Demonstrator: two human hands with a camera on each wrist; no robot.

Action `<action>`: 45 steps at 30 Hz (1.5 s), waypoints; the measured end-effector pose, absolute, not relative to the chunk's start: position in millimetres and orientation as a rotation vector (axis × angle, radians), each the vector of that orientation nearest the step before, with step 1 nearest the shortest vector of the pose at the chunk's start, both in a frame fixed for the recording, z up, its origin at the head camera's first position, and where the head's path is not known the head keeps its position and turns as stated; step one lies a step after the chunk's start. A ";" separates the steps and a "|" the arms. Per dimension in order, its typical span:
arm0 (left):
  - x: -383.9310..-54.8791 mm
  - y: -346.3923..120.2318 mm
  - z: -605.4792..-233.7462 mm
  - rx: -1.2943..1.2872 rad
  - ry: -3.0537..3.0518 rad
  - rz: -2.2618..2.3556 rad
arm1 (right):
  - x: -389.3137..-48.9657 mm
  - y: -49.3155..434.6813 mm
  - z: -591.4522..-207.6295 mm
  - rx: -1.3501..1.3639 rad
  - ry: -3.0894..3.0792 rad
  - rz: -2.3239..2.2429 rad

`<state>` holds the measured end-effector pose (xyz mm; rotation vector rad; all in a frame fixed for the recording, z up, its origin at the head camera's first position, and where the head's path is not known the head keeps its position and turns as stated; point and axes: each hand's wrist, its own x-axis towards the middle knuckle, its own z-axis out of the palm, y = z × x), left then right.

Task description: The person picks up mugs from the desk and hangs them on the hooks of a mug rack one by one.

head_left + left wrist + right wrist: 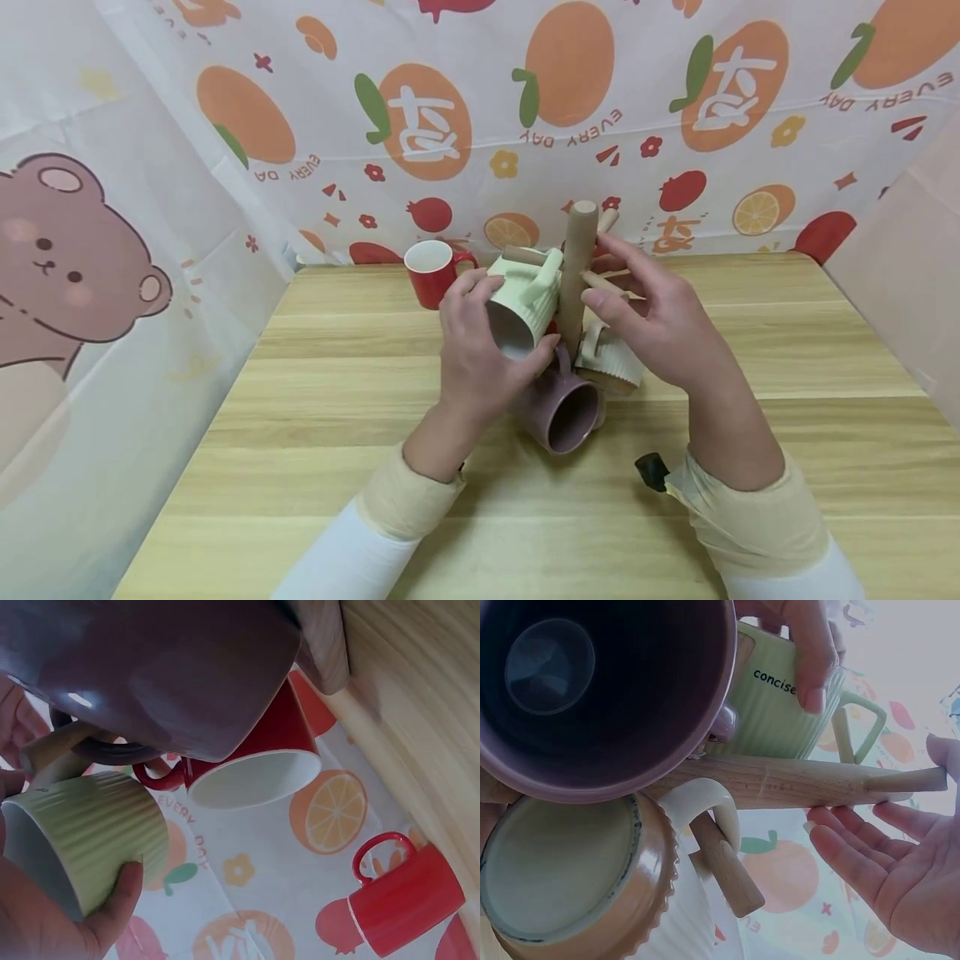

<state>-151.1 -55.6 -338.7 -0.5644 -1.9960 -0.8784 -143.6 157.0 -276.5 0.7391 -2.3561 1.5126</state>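
A pale green ribbed mug [527,292] is in my left hand [474,346], fingers over its side and thumb near the rim. It tilts beside the post of a wooden mug tree [579,250], and its handle overlaps an upper peg in the right wrist view. My right hand [656,312] is spread loosely at the post's top, fingertips against the wood in the right wrist view and thumb by a peg. Lower on the tree hang a purple mug [547,410], a white ribbed mug [686,919] with a brown band, and a red mug [281,735], mostly hidden in the head view.
Another red mug [431,282], white inside, stands upright on the wooden table [315,417], left of the tree near the back edge. A fruit-print cloth [450,200] hangs right behind the table, and a bear-print cloth [90,250] on the left.
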 end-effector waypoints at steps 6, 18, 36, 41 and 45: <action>-150.9 -54.1 -339.5 -0.596 -1.983 -0.791 | -144.6 156.4 -276.6 0.733 -2.349 1.533; -155.7 -57.1 -344.7 -0.696 -1.915 -0.799 | -146.9 155.6 -277.5 0.726 -2.353 1.540; -151.0 -54.5 -333.7 -0.654 -2.018 -0.784 | -144.2 152.8 -275.5 0.717 -2.360 1.552; -151.4 -54.0 -331.7 -0.650 -2.026 -0.766 | -144.2 152.6 -274.7 0.718 -2.354 1.550; -151.3 -53.1 -331.9 -0.637 -2.044 -0.751 | -144.3 152.8 -274.8 0.720 -2.355 1.570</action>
